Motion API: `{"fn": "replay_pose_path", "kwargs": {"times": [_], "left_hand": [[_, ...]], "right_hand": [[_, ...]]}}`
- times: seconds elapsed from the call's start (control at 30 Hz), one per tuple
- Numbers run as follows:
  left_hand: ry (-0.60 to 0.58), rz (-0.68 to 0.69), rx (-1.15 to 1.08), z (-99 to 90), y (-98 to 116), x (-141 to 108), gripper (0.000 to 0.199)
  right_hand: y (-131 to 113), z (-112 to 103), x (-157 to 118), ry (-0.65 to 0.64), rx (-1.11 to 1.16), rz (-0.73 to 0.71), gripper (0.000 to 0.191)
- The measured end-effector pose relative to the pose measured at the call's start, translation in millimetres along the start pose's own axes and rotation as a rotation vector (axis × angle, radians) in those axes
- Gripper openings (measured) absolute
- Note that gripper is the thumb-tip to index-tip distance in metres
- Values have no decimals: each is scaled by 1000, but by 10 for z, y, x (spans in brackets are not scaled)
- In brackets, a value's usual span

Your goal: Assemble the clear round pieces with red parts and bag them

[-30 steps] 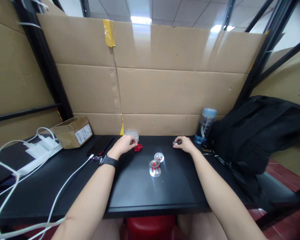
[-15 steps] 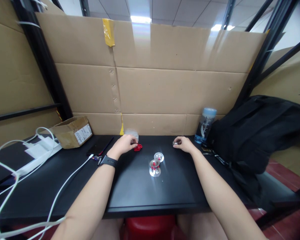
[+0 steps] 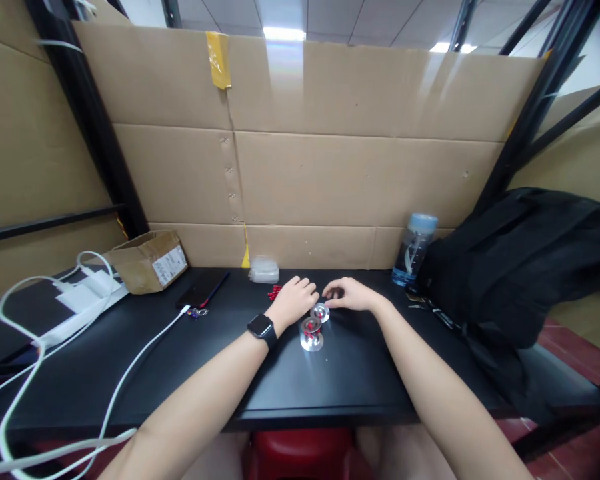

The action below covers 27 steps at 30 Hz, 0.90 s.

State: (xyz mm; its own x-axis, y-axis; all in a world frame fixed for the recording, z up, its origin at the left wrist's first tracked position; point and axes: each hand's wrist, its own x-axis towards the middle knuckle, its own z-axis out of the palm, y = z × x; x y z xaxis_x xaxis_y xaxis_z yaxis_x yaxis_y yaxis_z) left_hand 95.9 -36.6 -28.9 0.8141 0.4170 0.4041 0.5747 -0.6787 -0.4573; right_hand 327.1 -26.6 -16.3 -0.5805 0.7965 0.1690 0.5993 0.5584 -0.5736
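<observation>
Several silver discs (image 3: 311, 325) with red parts stand on the black table (image 3: 360, 373). Beyond the nearest ones, the left hand (image 3: 296, 297) bends its fingers downward and the right hand (image 3: 347, 294) curves beside the farther disc (image 3: 321, 313); whether either pinches something, I cannot tell. Red pieces (image 3: 274, 292) lie beside the left hand, and behind them a clear box (image 3: 264, 271).

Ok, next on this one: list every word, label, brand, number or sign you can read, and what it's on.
No text can be read for certain.
Cardboard box: printed white label, too small and blurred to read.
Bottle: pale marks on its side, too blurred to tell whether they are text.
Watch: dark face, nothing legible.
Shiny discs: no lettering can be made out.
</observation>
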Motion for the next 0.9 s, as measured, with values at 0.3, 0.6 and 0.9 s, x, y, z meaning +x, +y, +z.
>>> {"fn": "replay_pose_path", "kwargs": {"times": [0.3,0.6,0.9], "left_hand": [[0,-8,77,54,95,25,10],[123,-134,82,-67,95,29,9],[224,-157,43,-121,131,45,18]], "right_hand": [[-35,163,66,-63,-28,65,15],[-79,151,115,248,250,247,22],[-173,203,90,212,1021,159,40]]}}
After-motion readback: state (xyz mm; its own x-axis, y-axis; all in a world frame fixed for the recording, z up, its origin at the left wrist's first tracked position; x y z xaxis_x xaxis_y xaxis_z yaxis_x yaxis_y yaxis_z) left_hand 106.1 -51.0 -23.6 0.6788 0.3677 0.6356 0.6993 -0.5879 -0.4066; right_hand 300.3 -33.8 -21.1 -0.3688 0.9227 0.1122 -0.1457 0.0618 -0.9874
